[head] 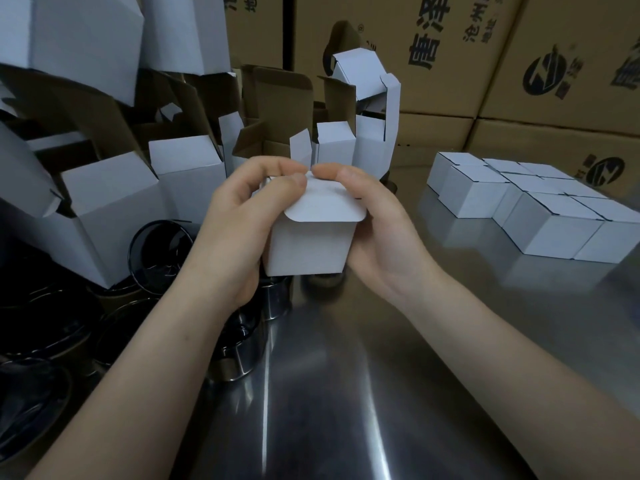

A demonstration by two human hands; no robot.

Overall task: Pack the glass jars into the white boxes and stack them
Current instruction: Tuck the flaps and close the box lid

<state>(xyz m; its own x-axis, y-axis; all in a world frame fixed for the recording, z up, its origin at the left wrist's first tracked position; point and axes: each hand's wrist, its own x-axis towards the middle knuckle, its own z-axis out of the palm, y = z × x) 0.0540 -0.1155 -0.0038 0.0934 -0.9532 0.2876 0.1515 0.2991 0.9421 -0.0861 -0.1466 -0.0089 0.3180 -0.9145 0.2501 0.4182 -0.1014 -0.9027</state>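
I hold a small white box (pixel 308 245) above the steel table, in the middle of the view. My left hand (pixel 239 216) grips its left side, thumb and fingers pressing on the top flap. My right hand (pixel 374 216) grips its right side, fingertips on the same flap, which lies folded over the opening. Whatever is inside the box is hidden. Dark glass jars (pixel 159 254) with shiny metal bases stand at the left, under and beside my left arm. A block of closed white boxes (pixel 540 209) sits on the table at the right.
Many open, empty white boxes (pixel 114 202) are piled at the left and behind my hands. Large brown printed cartons (pixel 450 53) wall off the back. The steel table (pixel 346 393) stretches toward me between my forearms.
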